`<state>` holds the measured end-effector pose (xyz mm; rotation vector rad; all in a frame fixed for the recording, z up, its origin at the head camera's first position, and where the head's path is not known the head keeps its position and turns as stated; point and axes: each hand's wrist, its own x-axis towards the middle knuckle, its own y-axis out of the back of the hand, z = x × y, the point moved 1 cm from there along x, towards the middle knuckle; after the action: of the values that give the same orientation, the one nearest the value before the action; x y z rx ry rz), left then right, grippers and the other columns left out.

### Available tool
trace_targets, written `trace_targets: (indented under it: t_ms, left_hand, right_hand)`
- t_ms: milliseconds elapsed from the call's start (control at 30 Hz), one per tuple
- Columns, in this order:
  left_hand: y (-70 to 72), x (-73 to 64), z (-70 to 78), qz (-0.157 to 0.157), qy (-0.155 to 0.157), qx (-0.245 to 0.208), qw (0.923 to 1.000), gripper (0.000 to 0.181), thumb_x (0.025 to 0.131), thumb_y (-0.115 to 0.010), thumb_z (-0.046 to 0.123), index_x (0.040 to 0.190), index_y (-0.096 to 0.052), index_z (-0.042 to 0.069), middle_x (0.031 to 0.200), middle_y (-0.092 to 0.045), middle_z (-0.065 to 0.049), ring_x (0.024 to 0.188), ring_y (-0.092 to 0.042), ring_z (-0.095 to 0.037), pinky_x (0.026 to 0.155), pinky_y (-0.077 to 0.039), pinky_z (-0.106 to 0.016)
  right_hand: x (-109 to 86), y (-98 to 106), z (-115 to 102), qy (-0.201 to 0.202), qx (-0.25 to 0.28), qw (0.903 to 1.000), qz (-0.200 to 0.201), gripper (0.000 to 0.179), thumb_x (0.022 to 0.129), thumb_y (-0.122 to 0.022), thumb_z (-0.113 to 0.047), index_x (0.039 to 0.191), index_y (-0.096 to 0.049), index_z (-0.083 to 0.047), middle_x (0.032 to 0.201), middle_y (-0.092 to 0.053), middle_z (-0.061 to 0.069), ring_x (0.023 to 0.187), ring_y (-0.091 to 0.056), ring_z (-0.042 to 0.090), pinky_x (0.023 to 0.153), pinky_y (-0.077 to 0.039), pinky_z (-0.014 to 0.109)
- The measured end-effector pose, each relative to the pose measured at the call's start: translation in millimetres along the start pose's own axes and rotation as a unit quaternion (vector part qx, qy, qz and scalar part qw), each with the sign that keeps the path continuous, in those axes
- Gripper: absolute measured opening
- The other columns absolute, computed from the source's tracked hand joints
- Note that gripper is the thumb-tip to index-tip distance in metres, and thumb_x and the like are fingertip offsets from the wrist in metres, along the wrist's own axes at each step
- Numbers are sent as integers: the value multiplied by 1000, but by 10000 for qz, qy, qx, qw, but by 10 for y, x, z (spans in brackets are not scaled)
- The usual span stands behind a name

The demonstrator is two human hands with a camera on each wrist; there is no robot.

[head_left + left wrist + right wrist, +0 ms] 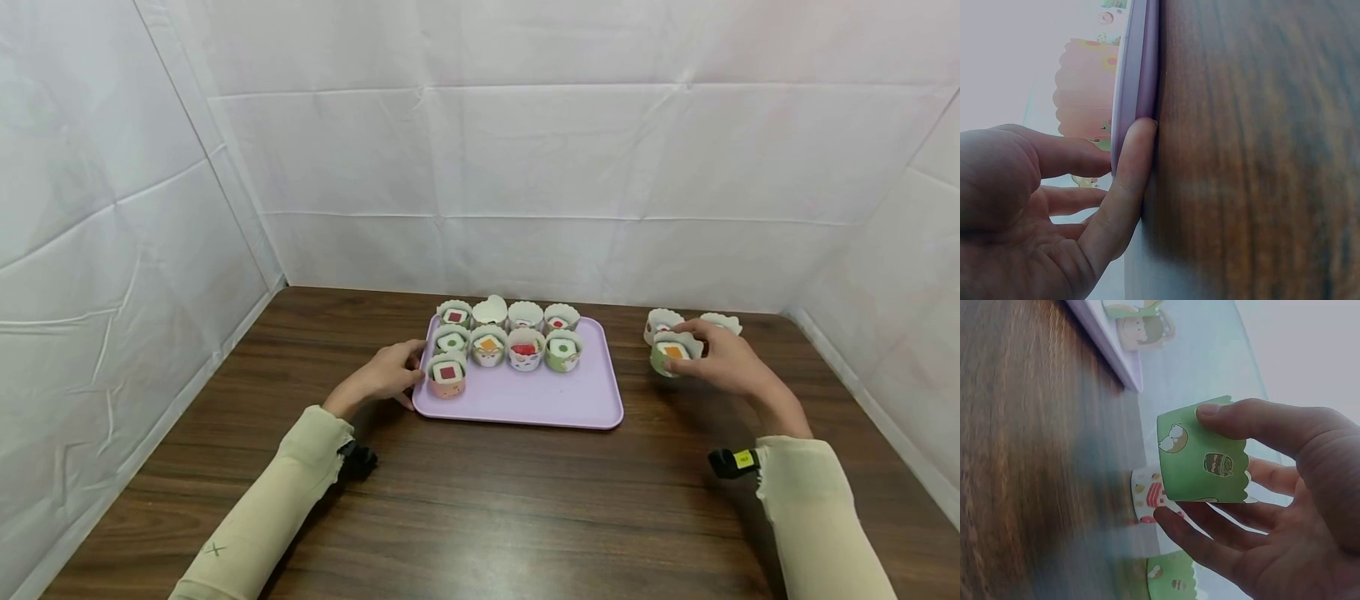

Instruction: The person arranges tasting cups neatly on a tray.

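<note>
My left hand [386,371] is at the left edge of a lilac tray [536,400]; in the left wrist view the thumb lies against the outer wall and a finger meets the rim. Several paper baking cups stand on the tray, their contents white with coloured shapes. The pink cup [447,379] is nearest that hand. At the right of the table, my right hand [723,358] holds a green paper cup [1204,459] between thumb and fingers. An orange square on white [673,352] shows inside it.
Behind the held cup stand a white printed cup [1147,495] and another green cup [1172,576]. The brown wooden table [487,508] is bounded by white cloth walls [525,150] at the back and sides. On the tray, the cups fill the back and left.
</note>
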<state>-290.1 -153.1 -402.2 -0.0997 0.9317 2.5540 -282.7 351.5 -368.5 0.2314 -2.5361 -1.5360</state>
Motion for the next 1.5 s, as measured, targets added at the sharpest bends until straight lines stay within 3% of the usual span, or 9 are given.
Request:
trace_targets:
  t_ms: [167,400,833,1200,1300,1500]
  left_hand:
    - [0,-4,6,3,-6,-20,10000,62,101,-50,2,159,-29,-4,123,-53,-27,84,-69,-28,62,-67,-34]
    - [-8,-6,12,16,-12,-30,10000,62,101,-51,2,159,-30,-4,120,-53,-25,83,-68,-27,61,-67,-34]
    - [-4,-6,-19,30,-1,-45,10000,61,101,-51,1,159,-30,-3,121,-52,-25,82,-68,-27,62,-67,-34]
    - [-2,-9,-2,41,-10,-68,10000,62,101,-51,1,159,-30,-4,121,-52,-26,85,-68,-28,63,-67,-34]
    - [-3,-2,-6,40,-23,-68,10000,62,101,-51,1,159,-30,-4,121,-51,-26,85,-68,-28,63,-67,-34]
    - [-3,-7,5,33,-47,-68,10000,62,101,-51,1,159,-30,-4,121,-52,-26,84,-69,-28,63,-67,-34]
  right_hand:
    - [4,-7,-103,211,-38,9997,138,67,91,-78,-37,141,-55,1,129,-63,28,103,-61,36,78,-50,37]
    - [18,-35,-265,375,-44,9991,211,65,90,-80,-32,140,-56,0,101,-68,17,78,-53,21,66,-45,29]
    - [78,-128,-496,578,-4,9982,135,59,90,-80,-32,137,-58,-2,115,-66,20,94,-60,29,75,-50,35]
    - [117,-176,-640,674,28,9976,169,58,90,-80,-30,138,-58,-5,127,-67,22,111,-61,37,88,-53,50]
    - [122,-194,-664,724,74,9972,154,57,90,-81,-29,137,-59,-5,125,-67,22,107,-61,34,86,-53,45]
    - [157,-249,-712,872,146,9960,98,57,88,-83,-28,135,-59,-5,108,-71,16,84,-59,21,73,-50,31]
